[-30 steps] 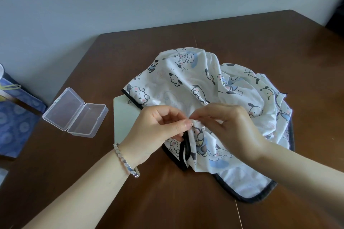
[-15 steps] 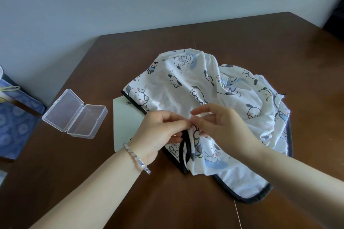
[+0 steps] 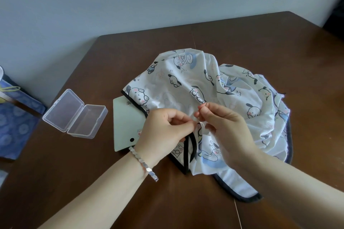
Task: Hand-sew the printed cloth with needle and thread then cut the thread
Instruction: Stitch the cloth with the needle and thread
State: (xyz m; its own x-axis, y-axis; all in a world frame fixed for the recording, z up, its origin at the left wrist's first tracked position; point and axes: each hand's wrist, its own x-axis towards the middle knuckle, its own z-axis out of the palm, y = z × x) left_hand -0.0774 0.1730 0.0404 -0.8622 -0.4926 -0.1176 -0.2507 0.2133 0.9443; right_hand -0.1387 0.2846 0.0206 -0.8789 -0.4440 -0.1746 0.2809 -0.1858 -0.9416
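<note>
Dark brown table (image 3: 260, 42) against pale grey wall, printed cloth (image 3: 186, 83) bunched in a heap mid-table, black trim along its edges. Left hand (image 3: 163, 132), bracelet (image 3: 143, 161) on wrist, at cloth's near-left edge, pinching a fold beside the trim. Right hand (image 3: 227, 128) just right of it over the cloth, thumb and forefinger pressed tight together; pinched item too small to tell. Pale green card (image 3: 126, 124) tucked under cloth's left edge. Open clear plastic box (image 3: 74, 113) left of cloth, blue bag (image 3: 16, 117) further left
</note>
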